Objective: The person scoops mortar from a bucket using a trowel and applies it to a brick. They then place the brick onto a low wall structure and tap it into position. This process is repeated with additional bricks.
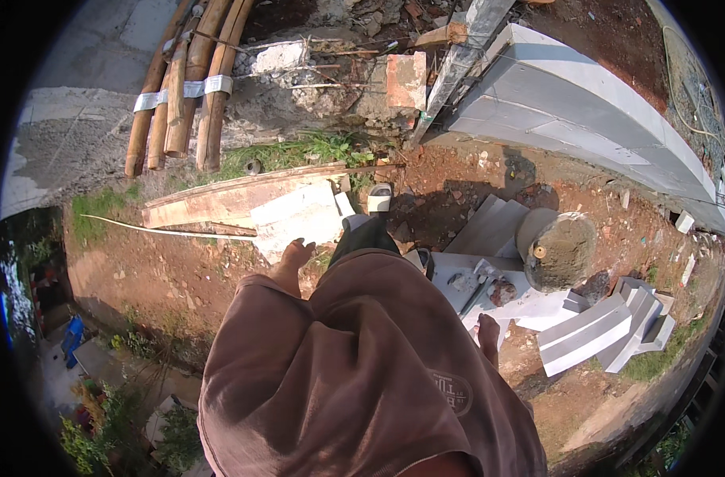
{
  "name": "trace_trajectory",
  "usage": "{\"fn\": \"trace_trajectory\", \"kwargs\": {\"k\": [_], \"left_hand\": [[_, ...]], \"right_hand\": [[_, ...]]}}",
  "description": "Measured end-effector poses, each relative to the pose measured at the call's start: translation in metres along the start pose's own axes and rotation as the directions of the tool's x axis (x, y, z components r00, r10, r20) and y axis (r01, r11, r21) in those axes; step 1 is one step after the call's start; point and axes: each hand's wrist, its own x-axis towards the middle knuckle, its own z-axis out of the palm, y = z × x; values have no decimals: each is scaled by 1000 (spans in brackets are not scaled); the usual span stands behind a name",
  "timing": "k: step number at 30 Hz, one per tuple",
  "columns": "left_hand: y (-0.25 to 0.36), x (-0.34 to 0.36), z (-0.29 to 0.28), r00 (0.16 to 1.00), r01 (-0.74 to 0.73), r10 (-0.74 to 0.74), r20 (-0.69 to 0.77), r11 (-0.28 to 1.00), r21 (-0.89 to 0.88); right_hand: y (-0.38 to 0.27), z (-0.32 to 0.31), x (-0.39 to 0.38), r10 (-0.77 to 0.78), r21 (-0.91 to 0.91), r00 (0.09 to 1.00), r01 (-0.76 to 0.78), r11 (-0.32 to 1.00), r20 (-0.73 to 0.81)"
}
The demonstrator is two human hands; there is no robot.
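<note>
My left hand [296, 254] hangs beside my body, fingers loosely apart and holding nothing. Below it lies a pale, sunlit board [295, 213] on the ground. On the other side hangs my right hand [488, 327], partly hidden by my shirt; its fingers look loose, with nothing visible in them. Nearest to it is a flat, light grey block [450, 266] with mortar-smeared tools [483, 288] on top, their exact kind hard to make out. A round bucket [529, 230] of wet grey mortar [573, 262] stands just beyond.
A low wall of grey blocks [569, 107] curves along the right. Loose and broken blocks [593, 330] lie near the bucket. Planks [211, 197] and a thin strip [164, 230] lie at left. Wooden poles [199, 60] stand at upper left. Rubble covers the red soil ahead.
</note>
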Motion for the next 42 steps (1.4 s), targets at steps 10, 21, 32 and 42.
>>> {"fn": "trace_trajectory", "kwargs": {"k": [10,21,32,42], "left_hand": [[-115,-170,30,993,72,-69,-96,997,26],[-158,-223,88,990,10,-13,-141,1000,-19],[-109,-173,26,954,-173,58,-294,907,-383],[-376,-112,121,709,-174,239,-663,971,164]], "right_hand": [[6,-19,23,184,138,980,-193,971,77],[7,3,88,-63,125,987,45,991,145],[45,17,46,121,-143,988,-106,984,98],[38,128,-24,-267,-408,826,49,912,-497]]}}
